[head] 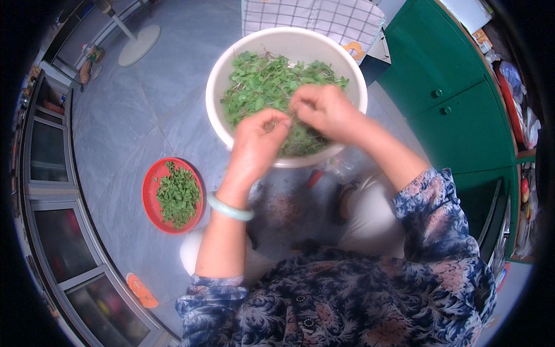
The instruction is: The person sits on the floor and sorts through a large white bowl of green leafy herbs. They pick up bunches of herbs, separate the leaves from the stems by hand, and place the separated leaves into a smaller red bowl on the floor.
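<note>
A large white plastic basin [213,97] stands before me, with a heap of leafy green sprouts [260,82] with thin reddish stems in it. Both hands are over its near half, fingertips almost meeting. My left hand [260,139], with a pale green bangle on the wrist, has thumb and forefinger pinched together at some thin stems. Thumb and fingers of my right hand [327,108] are also pinched, close to the same stems; blur hides what exactly is between them. A red plastic basket [149,195] on the floor to the left holds small green leaves [177,195].
Green cabinet doors [438,126] are at the right. A checkered cloth [312,13] lies behind the basin. Glass-fronted cabinets [60,243] line the left, near an orange object [141,290] on the tiled floor. A round white stand base [138,45] is at the upper left.
</note>
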### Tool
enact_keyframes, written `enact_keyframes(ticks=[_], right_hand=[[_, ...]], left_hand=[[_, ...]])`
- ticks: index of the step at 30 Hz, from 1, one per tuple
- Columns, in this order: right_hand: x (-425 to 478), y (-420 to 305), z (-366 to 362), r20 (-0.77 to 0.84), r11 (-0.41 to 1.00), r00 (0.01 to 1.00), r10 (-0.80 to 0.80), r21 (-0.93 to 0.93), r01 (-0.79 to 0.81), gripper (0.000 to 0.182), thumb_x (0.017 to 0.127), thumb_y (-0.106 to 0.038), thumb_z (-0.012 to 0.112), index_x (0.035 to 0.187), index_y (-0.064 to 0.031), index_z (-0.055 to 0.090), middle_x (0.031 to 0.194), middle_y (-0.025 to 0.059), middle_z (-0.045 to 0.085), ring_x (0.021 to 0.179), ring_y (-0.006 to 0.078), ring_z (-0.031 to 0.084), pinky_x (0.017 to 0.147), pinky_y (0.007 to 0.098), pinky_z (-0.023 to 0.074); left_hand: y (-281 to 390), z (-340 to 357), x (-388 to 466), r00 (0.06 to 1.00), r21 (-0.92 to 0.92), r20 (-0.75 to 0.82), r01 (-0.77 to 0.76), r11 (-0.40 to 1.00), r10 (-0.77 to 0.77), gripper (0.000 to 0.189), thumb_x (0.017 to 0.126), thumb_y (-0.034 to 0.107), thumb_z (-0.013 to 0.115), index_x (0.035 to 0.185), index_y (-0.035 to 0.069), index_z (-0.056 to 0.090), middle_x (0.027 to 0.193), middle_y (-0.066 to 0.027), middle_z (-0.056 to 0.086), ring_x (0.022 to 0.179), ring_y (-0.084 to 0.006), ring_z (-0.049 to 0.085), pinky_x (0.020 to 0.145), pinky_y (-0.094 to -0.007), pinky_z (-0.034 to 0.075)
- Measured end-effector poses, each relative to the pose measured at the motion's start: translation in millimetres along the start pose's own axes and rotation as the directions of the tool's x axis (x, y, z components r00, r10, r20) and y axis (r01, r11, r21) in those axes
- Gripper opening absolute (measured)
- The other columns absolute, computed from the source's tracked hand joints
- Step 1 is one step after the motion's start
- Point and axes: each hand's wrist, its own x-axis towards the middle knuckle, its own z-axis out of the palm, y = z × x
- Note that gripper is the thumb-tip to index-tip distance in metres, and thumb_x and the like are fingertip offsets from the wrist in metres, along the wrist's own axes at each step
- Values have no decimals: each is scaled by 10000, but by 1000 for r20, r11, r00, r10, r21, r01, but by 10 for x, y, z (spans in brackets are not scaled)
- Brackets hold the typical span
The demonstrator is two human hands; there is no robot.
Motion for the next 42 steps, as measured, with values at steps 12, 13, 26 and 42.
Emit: enact_keyframes(ticks=[12, 13, 26, 42], right_hand=[[54, 63, -92, 249, 582, 921, 300, 717, -384, 208, 930, -101, 567, 1091, 19, 624, 875, 22, 613, 715, 73, 561, 632, 202, 470], [49, 69, -86, 259, 571, 922, 287, 726, -382, 204, 931, -100, 566, 1088, 18, 621, 872, 25, 613, 714, 76, 564, 640, 206, 478], [-13, -157, 115, 189, 636, 931, 313, 686, -354, 116, 915, -114, 598, 967, -10, 604, 760, 38, 621, 654, 90, 595, 583, 220, 499], [44, -152, -2, 262, 764, 949, 174, 572, -298, 138, 904, -134, 607, 936, -8, 653, 734, 5, 624, 601, 52, 513, 521, 195, 398]], left_hand=[[64, -174, 10, 980, -627, 63, 186, 756, -189, 106, 906, 144, 611, 939, 44, 602, 830, -36, 622, 665, -89, 567, 570, -213, 470], [75, -159, 11, 979, -638, 73, 191, 746, -188, 101, 907, 141, 608, 935, 45, 596, 843, -40, 625, 671, -90, 572, 573, -216, 477], [51, 4, -10, 980, -689, 46, 171, 704, -193, 162, 890, 111, 649, 1023, 20, 642, 795, -8, 617, 674, -62, 556, 598, -185, 456], [-11, -105, -58, 981, -404, 170, 157, 901, -95, 96, 902, 110, 608, 938, 28, 643, 878, -28, 652, 797, -87, 584, 729, -227, 475]])
